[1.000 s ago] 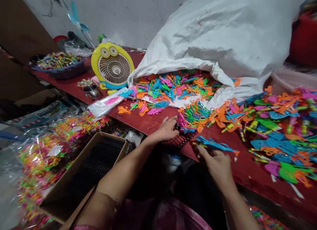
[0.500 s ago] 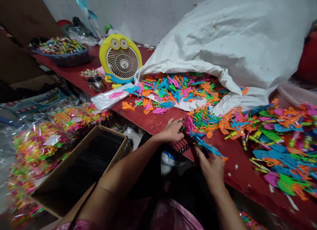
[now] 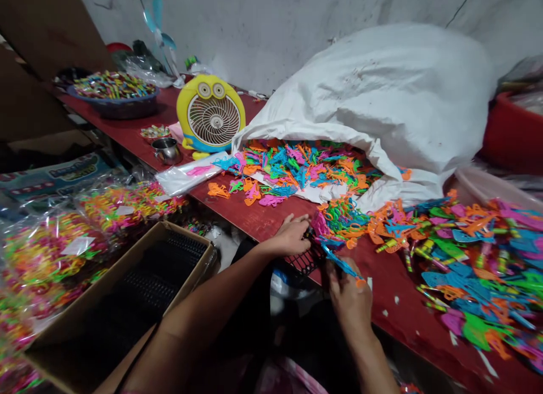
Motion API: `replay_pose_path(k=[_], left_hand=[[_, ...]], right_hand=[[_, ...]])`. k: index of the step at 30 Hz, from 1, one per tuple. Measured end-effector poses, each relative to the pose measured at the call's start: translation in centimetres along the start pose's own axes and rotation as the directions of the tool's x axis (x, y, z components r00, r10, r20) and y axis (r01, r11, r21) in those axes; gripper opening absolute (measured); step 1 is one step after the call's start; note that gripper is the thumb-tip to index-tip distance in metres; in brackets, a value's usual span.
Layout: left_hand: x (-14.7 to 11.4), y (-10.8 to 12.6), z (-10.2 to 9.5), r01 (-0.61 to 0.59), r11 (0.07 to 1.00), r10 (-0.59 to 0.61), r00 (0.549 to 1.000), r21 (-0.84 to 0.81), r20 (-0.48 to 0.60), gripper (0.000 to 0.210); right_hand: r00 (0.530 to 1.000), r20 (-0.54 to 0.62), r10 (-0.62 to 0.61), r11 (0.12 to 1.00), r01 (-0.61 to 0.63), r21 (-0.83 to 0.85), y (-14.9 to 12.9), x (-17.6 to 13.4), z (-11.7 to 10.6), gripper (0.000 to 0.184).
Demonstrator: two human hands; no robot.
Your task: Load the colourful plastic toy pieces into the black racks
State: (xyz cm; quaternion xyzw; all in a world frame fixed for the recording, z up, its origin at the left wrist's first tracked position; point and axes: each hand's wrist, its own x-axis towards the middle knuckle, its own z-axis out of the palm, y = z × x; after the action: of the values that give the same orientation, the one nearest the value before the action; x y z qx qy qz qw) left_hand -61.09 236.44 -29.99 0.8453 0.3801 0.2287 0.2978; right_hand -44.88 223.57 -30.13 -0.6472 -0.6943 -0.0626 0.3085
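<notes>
At the table's front edge, my left hand (image 3: 291,236) lies over the left end of a black plastic grid (image 3: 303,262); its fingers are curled there and the tips are partly hidden. To the right, my right hand (image 3: 351,289) is closed on a flat blue plastic toy piece (image 3: 339,261) with an orange bit at its near end. The blue piece points toward the grid. Right behind the grid sits a tight bunch of coloured plastic pieces (image 3: 343,215), in orange, green, pink and blue.
A white sack (image 3: 382,99) spills coloured pieces onto the red table (image 3: 263,218). More pieces and striped sticks are heaped right (image 3: 475,269). A yellow fan (image 3: 214,114), metal cup (image 3: 167,150) and basin (image 3: 123,106) stand left. Below are a carton of black grids (image 3: 203,258) and filled bags (image 3: 55,241).
My right hand has shifted slightly left, bringing the blue piece closer to the grid. My left hand stays at the grid. The camera view has tilted and turned a little.
</notes>
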Motion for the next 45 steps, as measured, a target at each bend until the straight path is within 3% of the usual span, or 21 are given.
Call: replay_pose_path(k=[4,6,8,10,11,13,15,18,21,27,32,45], left_hand=[[-0.5,-0.3,0.2,-0.022,0.99,0.006,0.993,-0.136,-0.118,0.052],[-1.3,-0.1,0.2,-0.08,0.97,0.02,0.966,-0.228,-0.256,0.057],[-2.7,0.8,0.1,-0.138,0.955,-0.002,0.883,-0.262,-0.47,0.05],[-4.5,2.3,-0.1,-0.162,0.965,-0.015,0.749,-0.204,-0.663,0.034],[-5.3,3.2,-0.3,-0.189,0.973,0.036,0.697,-0.135,-0.716,0.029],[-6.5,5.0,-0.6,-0.286,0.958,0.225,0.737,0.008,-0.637,0.036],[-6.9,6.3,-0.8,-0.302,0.944,0.325,0.787,0.131,-0.525,0.042],[-6.0,7.1,-0.7,-0.218,0.95,0.303,0.821,0.224,-0.484,0.022],[-4.8,6.8,-1.0,-0.211,0.954,0.289,0.832,0.211,-0.474,0.012],[-4.4,5.9,-2.3,-0.272,0.941,0.335,0.84,0.202,-0.426,0.012],[-4.2,5.9,-2.4,-0.251,0.937,0.332,0.856,0.243,-0.397,0.014],[-3.9,6.2,-1.7,-0.241,0.963,0.27,0.849,0.122,-0.454,0.012]], right_hand=[[0.999,0.053,-0.006,0.991,-0.001,0.134,0.2,-0.2,0.4,0.025],[0.997,0.067,-0.026,0.981,0.013,0.191,0.0,-0.2,0.7,0.025],[0.998,0.057,-0.008,0.984,-0.003,0.179,-0.3,-0.1,0.9,0.025],[0.999,0.039,0.031,0.992,-0.036,0.12,-0.7,0.1,1.0,0.024],[0.999,0.03,0.046,0.995,-0.048,0.084,-0.9,0.2,1.0,0.023],[0.998,0.008,0.055,0.998,-0.055,0.03,-1.4,0.4,0.9,0.022],[0.999,-0.018,0.048,0.999,-0.047,0.019,-1.7,0.5,0.8,0.02],[0.999,-0.039,0.039,0.996,-0.035,0.084,-2.0,0.7,0.6,0.019],[0.996,-0.037,0.077,0.968,-0.065,0.244,-1.8,0.5,0.4,0.02],[0.94,0.031,0.339,0.803,-0.306,0.512,-0.7,-0.5,-0.1,0.026],[0.891,0.09,0.445,0.714,-0.414,0.564,-0.3,-0.5,-0.1,0.029],[0.889,0.118,0.442,0.686,-0.42,0.594,-0.3,0.0,-0.1,0.032]])
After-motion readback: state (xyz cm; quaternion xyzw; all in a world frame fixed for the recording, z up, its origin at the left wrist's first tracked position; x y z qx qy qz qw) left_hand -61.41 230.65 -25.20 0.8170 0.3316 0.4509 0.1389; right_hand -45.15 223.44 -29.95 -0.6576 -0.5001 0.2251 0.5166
